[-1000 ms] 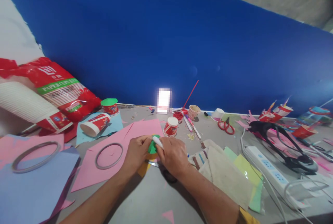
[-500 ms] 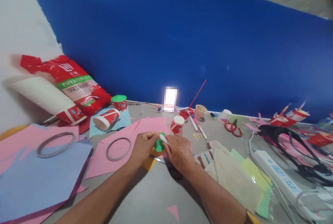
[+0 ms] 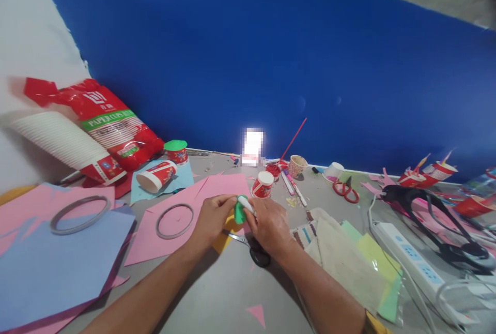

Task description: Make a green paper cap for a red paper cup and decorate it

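Observation:
My left hand [image 3: 213, 220] pinches a small green paper piece [image 3: 239, 214] between thumb and fingers. The green paper is bent against the end of a slim white stick [image 3: 245, 202], which looks like a marker. My right hand [image 3: 270, 224] is closed around that stick. Below my hands lie black-handled scissors [image 3: 259, 255] with their blades over an orange paper piece [image 3: 223, 242]. Just beyond them an upturned red paper cup [image 3: 262, 184] stands at the edge of a pink paper sheet [image 3: 228, 184].
At left are stacked paper cups [image 3: 58, 140], a red cup bag [image 3: 116, 122] and a grey ring [image 3: 79, 215] on blue paper [image 3: 58, 267]. A cloth bag [image 3: 341, 256], power strip [image 3: 416, 261], black headband [image 3: 437, 230] and red-handled scissors [image 3: 346, 192] lie at right.
The green paper has tilted and bent more around the end of the white stick. Both hands stay almost in place, and the view has shifted slightly.

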The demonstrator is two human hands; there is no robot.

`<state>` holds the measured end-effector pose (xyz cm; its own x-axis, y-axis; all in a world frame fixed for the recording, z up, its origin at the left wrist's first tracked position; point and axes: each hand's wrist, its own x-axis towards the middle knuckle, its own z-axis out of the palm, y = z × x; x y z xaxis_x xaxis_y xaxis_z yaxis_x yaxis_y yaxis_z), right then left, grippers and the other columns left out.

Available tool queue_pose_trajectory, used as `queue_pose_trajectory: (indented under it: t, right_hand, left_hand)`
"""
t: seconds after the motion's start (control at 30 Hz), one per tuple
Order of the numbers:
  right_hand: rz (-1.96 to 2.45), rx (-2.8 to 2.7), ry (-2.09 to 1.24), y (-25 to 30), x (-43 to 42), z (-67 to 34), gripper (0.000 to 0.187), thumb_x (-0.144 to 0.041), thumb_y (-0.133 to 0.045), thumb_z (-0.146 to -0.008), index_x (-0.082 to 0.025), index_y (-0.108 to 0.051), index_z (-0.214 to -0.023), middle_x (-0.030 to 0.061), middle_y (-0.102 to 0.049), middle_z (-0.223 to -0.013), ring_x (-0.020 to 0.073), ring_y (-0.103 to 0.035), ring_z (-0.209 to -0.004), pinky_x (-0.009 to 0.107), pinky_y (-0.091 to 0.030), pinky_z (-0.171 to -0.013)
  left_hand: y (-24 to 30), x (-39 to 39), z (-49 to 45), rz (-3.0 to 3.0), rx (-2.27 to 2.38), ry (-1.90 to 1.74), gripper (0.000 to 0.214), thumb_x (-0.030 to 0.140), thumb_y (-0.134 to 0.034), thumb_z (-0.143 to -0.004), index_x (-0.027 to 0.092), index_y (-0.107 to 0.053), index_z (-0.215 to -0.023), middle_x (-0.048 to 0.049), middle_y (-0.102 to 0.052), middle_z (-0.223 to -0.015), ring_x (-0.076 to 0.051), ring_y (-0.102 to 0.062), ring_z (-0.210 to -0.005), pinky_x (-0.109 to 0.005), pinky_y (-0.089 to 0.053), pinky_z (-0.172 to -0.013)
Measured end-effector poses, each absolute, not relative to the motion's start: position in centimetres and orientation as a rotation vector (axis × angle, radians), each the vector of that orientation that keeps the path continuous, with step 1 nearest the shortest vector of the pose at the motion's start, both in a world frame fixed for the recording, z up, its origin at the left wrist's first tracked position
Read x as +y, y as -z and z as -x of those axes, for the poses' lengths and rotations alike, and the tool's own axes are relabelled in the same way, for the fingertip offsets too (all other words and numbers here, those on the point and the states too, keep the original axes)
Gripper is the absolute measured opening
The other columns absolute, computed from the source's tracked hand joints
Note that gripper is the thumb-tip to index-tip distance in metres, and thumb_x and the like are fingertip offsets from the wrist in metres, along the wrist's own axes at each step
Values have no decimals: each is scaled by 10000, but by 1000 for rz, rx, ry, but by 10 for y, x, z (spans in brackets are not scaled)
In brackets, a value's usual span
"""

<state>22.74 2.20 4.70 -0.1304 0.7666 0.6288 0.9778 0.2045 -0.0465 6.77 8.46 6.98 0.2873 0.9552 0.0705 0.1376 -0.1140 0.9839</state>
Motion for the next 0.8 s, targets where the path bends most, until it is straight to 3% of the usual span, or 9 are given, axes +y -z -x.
queue_pose_trajectory:
  t: [0.17,0.27,0.63,0.8]
  right_hand:
    - [1591,-2034,542,-48,21,-223,146,-310,-591,-1018,-202,-637,-932,27,-707,-777,199,-618,-732,326,-282,-651]
    - [1651,-2032,541,-48,20,-222,175,-336,-591,-1019,-200,-633,-917,36,-708,-767,195,-621,-718,327,-267,-640]
    - [1786,-1974,463,-51,19,-222,185,-358,-594,-1016,-196,-633,-935,40,-725,-781,192,-636,-705,323,-251,-624]
    - [1675,-2054,503,-49,19,-222,177,-341,-583,-1022,-198,-619,-924,33,-715,-789,188,-623,-724,324,-265,-642]
  left_hand:
    - [-68,87,-65,-1541,1065,-945,318,411,-623,-725,179,-632,-508,-2,-584,-546,-170,-522,-596,-277,-412,-568]
    - [-66,85,-66,-1551,1072,-961,333,418,-612,-745,181,-624,-511,-1,-583,-550,-169,-522,-597,-267,-403,-549]
    - [-62,81,-70,-1499,1008,-1035,323,469,-620,-792,187,-768,-744,-66,-759,-824,-252,-655,-852,-333,-517,-781]
    - [-64,85,-68,-1576,1061,-973,323,441,-622,-764,193,-667,-563,-12,-621,-602,-188,-536,-641,-296,-430,-615]
